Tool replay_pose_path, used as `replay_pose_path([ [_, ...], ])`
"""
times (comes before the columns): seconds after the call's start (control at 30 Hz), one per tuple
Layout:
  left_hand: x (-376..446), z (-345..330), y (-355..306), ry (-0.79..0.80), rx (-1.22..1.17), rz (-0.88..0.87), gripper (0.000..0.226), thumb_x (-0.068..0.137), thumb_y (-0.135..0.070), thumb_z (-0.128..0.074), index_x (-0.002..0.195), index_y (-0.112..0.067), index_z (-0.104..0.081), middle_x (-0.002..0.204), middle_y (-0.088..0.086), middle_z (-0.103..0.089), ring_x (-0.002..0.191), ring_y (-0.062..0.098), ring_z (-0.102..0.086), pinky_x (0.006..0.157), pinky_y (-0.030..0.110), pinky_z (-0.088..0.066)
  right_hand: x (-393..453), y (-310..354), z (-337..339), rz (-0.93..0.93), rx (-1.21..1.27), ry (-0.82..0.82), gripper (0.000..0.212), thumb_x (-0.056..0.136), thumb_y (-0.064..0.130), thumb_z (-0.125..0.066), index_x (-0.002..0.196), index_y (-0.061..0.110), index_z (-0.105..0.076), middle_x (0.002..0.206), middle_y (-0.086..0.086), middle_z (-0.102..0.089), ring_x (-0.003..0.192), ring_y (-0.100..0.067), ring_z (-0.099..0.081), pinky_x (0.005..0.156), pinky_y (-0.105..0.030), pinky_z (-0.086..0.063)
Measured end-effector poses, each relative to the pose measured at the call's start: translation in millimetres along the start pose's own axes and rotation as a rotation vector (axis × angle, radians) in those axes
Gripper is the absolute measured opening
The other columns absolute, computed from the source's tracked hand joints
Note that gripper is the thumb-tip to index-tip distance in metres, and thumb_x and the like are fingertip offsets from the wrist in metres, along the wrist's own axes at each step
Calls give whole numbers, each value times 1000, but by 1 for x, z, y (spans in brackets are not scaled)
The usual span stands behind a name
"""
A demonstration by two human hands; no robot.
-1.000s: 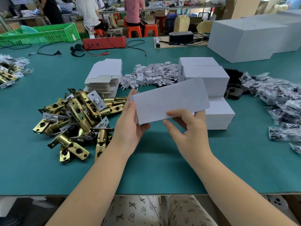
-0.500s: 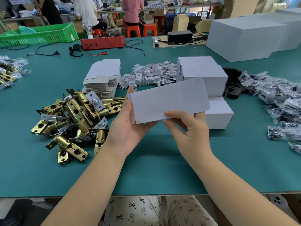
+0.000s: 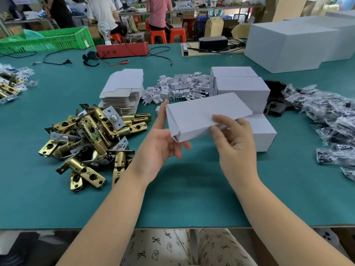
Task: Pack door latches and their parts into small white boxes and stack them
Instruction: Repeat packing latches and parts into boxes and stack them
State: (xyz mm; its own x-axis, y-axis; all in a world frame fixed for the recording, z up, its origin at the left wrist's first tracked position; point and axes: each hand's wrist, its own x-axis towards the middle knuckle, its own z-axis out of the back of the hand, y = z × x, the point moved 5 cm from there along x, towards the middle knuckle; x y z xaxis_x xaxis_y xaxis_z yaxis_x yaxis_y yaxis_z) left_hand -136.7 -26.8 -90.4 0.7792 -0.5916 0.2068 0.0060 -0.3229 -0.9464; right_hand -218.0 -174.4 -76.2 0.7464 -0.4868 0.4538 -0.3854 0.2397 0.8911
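A small white box [image 3: 199, 116] is held above the green table [image 3: 172, 198], half formed, its left end flaps folding in. My left hand [image 3: 161, 143] cups its left end, thumb up along the end and fingers under it. My right hand [image 3: 234, 139] pinches the box's lower right edge. A pile of brass door latches [image 3: 90, 139] lies to the left. Behind it stands a stack of flat box blanks [image 3: 124, 89]. Finished white boxes [image 3: 242, 89] are stacked right behind the held box.
A heap of small white card inserts [image 3: 180, 87] lies at the centre back. Black parts in plastic bags [image 3: 330, 121] spread along the right. Large white cartons [image 3: 294, 43], a red device [image 3: 123, 49] and a green crate [image 3: 48, 40] stand far back. More latches [image 3: 11, 83] lie far left.
The flat blank has been opened into a box shape and tilted flatter. My left hand shifted to the left end, where the flaps now fold in.
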Motion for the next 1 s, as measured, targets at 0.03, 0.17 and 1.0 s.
replay_pose_path([
  [0.03,-1,-1,1,24,11,0,77,80,-25,-44,152,-37,-21,79,9,-69,62,19,-63,54,27,-46,1,0,0,-1,-1,1,25,92,10,-59,100,34,-62,97,7,-40,65,4,-49,68,-8,-41],
  [0.17,3,1,4,-39,78,25,69,85,-23,-41,151,-35,-26,84,10,-63,51,17,-54,52,25,-45,-3,-1,-8,3,-37,75,25,86,28,-58,109,36,-53,111,3,-39,85,3,-55,85,-10,-43],
  [1.0,-6,-7,17,-126,330,205,42,88,-55,-33,111,-24,-50,56,3,-55,54,23,-46,54,31,-41,-16,8,-14,342,-397,171,56,80,3,-58,126,34,-47,129,-5,-34,102,20,-33,87,2,-28],
])
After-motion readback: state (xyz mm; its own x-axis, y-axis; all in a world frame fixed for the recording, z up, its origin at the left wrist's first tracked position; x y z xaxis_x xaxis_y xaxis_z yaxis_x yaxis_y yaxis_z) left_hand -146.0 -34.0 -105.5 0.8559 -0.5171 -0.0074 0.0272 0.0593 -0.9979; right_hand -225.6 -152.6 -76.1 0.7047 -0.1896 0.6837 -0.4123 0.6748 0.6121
